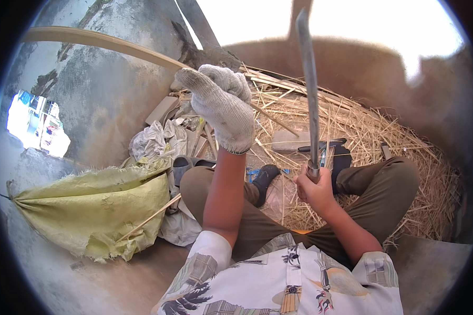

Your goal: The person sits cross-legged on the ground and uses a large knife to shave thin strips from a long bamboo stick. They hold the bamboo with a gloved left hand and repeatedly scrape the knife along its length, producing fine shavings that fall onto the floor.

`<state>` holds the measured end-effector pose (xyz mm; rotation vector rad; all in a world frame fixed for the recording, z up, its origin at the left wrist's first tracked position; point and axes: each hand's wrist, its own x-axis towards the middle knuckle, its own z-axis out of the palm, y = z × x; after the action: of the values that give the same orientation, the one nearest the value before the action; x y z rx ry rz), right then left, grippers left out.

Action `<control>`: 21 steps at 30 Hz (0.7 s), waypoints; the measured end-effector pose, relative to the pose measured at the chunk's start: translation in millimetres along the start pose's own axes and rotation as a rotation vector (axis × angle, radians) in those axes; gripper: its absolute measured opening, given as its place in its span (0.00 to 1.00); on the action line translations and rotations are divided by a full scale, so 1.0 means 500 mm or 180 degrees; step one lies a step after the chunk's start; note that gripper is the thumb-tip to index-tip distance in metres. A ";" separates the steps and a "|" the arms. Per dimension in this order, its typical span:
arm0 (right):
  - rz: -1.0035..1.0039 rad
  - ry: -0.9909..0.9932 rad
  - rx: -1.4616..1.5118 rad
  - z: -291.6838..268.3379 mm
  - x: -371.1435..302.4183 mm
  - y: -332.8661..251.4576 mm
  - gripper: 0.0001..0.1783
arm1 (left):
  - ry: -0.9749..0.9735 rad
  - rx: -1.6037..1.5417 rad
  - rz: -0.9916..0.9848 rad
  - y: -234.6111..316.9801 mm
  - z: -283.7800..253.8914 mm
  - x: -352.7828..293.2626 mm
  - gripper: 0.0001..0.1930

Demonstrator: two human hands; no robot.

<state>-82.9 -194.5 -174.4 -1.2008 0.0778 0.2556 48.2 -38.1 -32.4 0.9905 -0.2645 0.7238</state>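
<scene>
My left hand (222, 107), in a whitish knitted glove, is closed around a long pale strip that looks like bamboo (108, 43). The strip's broad part reaches far to the left, and a thin end shows beyond the glove on the right. My bare right hand (316, 192) grips the handle of a long knife (311, 86). Its narrow metal blade points away from me, apart from the strip. Glove and fingers hide the part of the strip being held.
Thin straw-coloured slivers (373, 134) cover the floor ahead and to the right. A yellow-green woven sack (97, 207) lies at left beside crumpled white sheeting (160, 140). My crossed legs (376, 191) are close below the knife. A grey wall (102, 79) stands at left.
</scene>
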 end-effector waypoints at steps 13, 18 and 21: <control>0.1370 -0.0288 -0.0053 -0.010 0.030 0.053 0.13 | -0.0058 -0.0042 0.0088 0.006 -0.007 0.003 0.34; 0.0564 -0.0178 -0.0251 0.018 -0.002 0.014 0.13 | -0.0038 0.0386 0.0179 0.036 0.023 -0.014 0.35; -0.0571 0.0022 -0.0595 0.004 0.008 0.041 0.13 | 0.0028 0.0332 0.0120 0.039 0.026 -0.017 0.35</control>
<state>-84.0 -185.0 -193.1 -1.3855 -0.0489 0.1026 30.6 -46.0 -16.5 1.0834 -0.2400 0.7823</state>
